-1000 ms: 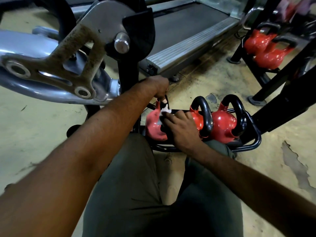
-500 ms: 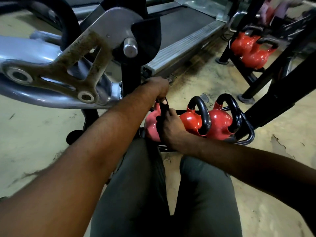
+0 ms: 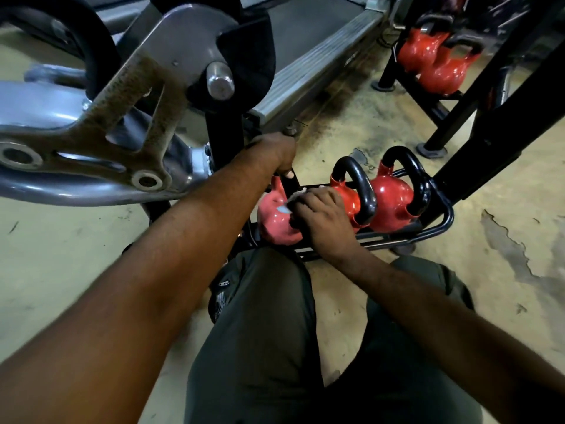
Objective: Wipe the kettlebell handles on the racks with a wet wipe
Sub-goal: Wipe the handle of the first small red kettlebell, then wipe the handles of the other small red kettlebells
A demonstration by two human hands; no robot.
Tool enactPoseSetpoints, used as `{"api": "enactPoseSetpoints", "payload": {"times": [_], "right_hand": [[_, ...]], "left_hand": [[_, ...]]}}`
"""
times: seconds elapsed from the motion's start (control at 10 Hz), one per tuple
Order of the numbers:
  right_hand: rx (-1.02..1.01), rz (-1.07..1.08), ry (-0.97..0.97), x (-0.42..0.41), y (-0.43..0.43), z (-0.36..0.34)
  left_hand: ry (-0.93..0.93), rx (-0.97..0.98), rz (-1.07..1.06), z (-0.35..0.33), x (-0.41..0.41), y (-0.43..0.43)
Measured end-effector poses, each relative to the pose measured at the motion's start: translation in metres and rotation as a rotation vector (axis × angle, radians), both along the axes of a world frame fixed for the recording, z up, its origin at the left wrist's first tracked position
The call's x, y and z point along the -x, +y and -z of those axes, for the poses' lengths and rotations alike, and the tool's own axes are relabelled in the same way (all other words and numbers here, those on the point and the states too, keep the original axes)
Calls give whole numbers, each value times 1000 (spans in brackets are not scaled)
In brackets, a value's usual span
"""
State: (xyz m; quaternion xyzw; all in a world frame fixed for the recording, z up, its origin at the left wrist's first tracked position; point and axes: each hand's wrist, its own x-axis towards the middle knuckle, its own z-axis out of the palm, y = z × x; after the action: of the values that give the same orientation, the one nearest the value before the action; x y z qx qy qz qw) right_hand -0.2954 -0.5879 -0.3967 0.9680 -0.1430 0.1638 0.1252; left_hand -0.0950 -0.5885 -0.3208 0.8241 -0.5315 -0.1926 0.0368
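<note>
Three red kettlebells with black handles sit in a low black rack [image 3: 440, 221] on the floor in front of my knees. My left hand [image 3: 275, 151] grips the top of the handle [image 3: 289, 182] of the leftmost kettlebell [image 3: 275, 221]. My right hand [image 3: 321, 215] holds a white wet wipe [image 3: 286, 206] against the lower part of that handle, where it meets the red body. The middle kettlebell [image 3: 351, 194] and the right kettlebell [image 3: 391, 200] stand untouched beside my right hand.
A grey metal exercise machine [image 3: 122, 117] looms over the left, close to my left arm. A treadmill deck [image 3: 321, 50] lies behind. A second black rack [image 3: 437, 102] with more red kettlebells [image 3: 434, 65] stands at the upper right. A black slanted post [image 3: 489, 133] rises right of the near rack.
My right hand has slid down the leftmost kettlebell's handle toward the red body, and the white wipe shows again at its fingertips. My left hand keeps its grip at the top.
</note>
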Motion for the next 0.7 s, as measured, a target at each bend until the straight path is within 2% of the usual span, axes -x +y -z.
{"api": "enactPoseSetpoints", "payload": {"times": [0.1,0.2,0.3,0.5,0.6,0.7], "right_hand": [[-336,81,-309,0,7,27],[-823,226,-570,-11,18,21],[-1156,296,-655,-6,25,30],[-1501,293,-636,16,14,30],[-1608,210,-672,34,2,15],[-1474,175,-719,56,-16,-1]], "left_hand": [[-36,-15,38,4,-1,3],[-82,-26,74,2,-3,6],[-155,-10,163,1,2,6],[-160,13,180,-7,4,13],[-106,115,179,4,23,14],[-62,199,187,18,45,8]]}}
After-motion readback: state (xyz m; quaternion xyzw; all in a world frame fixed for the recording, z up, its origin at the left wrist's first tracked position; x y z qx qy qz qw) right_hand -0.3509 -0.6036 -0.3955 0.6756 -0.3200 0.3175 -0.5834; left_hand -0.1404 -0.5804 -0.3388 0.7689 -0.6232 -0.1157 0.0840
